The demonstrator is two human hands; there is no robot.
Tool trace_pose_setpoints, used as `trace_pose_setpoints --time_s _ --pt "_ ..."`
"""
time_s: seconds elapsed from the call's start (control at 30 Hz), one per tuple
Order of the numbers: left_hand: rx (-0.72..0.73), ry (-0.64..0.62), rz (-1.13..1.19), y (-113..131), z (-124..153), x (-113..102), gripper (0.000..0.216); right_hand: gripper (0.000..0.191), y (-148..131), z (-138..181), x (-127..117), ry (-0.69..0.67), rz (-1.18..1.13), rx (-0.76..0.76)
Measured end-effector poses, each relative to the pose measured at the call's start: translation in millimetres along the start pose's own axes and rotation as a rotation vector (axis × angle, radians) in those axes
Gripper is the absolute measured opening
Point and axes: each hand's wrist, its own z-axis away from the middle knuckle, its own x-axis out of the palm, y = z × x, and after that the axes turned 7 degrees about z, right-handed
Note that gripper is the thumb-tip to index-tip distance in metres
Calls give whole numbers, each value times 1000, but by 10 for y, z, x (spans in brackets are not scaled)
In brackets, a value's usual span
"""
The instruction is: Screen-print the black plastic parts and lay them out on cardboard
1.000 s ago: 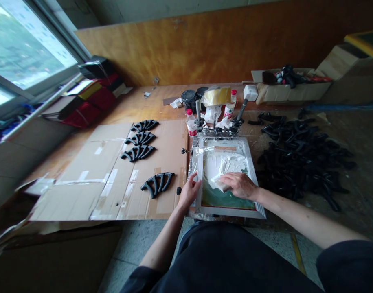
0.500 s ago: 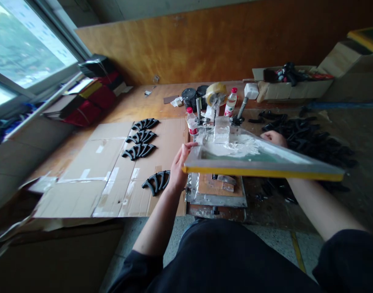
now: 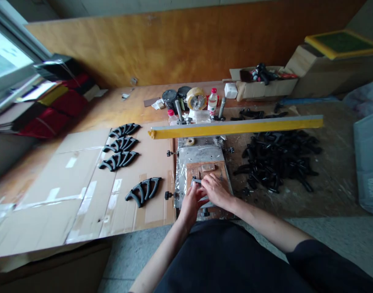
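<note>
My left hand [image 3: 190, 204] and my right hand [image 3: 216, 190] meet over the wooden jig block [image 3: 223, 174] on the metal base plate [image 3: 201, 152]. Between their fingertips is a small dark curved piece [image 3: 197, 180], partly hidden by the fingers; both hands grip it. Beyond them the screen printing frame [image 3: 235, 127] is tilted up, its yellow edge facing me. On cardboard to the left, similar black curved pieces [image 3: 143, 191] lie in fanned rows. A heap of glossy black pieces [image 3: 275, 158] lies to the right.
Behind the frame stand black tubs [image 3: 170, 99], a tape roll [image 3: 196, 99] and red-capped bottles [image 3: 212, 102]. An open carton [image 3: 267, 88] sits at the back right, a grey plastic bin [image 3: 369, 162] at far right. Black knobs [image 3: 168, 195] stick out beside the plate.
The screen frame has swung up, and both hands have left it. They have come down together onto the dark piece at the jig. The view has turned to the right.
</note>
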Motion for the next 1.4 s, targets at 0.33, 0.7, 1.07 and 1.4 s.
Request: trace_pose_setpoints --time_s 0.33,0.7,1.07,1.4 --pt "273 192 85 -68 -12 -124 48 20 -380 2 -20 68 -242 -276" --pt "470 1190 -623 665 -11 -2243 44 24 1883 506 478 -129 148 238" --pt "328 1222 -886 801 -234 -2441 23 23 1324 84 26 244 -349 236" --pt "909 671 -718 1484 -378 -831 37 44 582 -32 292 12 175 -124"
